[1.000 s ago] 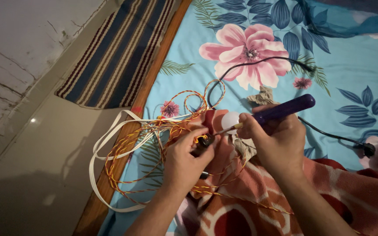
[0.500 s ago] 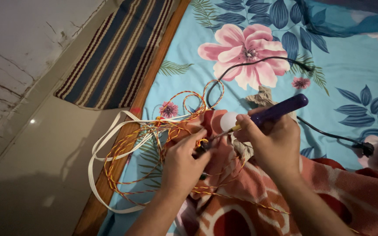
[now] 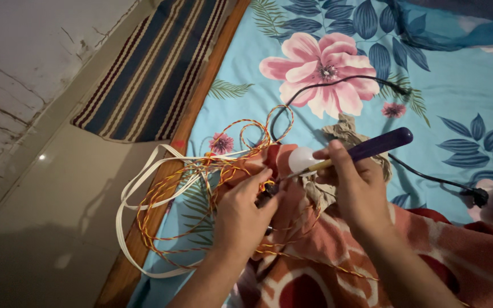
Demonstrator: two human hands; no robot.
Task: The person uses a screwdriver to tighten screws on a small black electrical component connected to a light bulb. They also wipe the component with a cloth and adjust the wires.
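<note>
1. Light blue bedsheet [image 3: 446, 85] with large pink flower and dark blue leaf print, spread across the upper right and centre.
2. Pale smooth floor [image 3: 41, 228] at lower left, bordered by a cracked white wall [image 3: 24, 51] at upper left.
3. Striped rug [image 3: 149, 68], dark blue with maroon and cream bands, laid on the floor along the wooden bed edge [image 3: 144, 239].
4. Red and pink patterned blanket [image 3: 326, 256], bunched at the bottom centre and right, beneath both forearms.
5. Flat white cable [image 3: 135, 182], looped over the bed edge onto the floor.
6. Twisted orange-and-yellow wire [image 3: 201, 177], tangled in loose coils on the sheet and blanket, left of the hands.
7. Black cord [image 3: 338, 80], curving across the pink flower and down the right side to a black plug [image 3: 477, 197].
8. Left hand [image 3: 241, 214], fingers curled and pinching a small dark part [image 3: 268, 190] at the end of the twisted wire, resting on the blanket.
9. Right hand [image 3: 358, 185], closed in a pen-like grip around a purple-handled soldering iron [image 3: 380, 144], handle angled up to the right, metal tip aimed at the small dark part, just beside the left fingertips.
10. Crumpled beige paper or cloth [image 3: 349, 128], lying on the sheet just behind the right hand.
11. Small white round object [image 3: 300, 158], beside the iron's shaft; nature not discernible.
</note>
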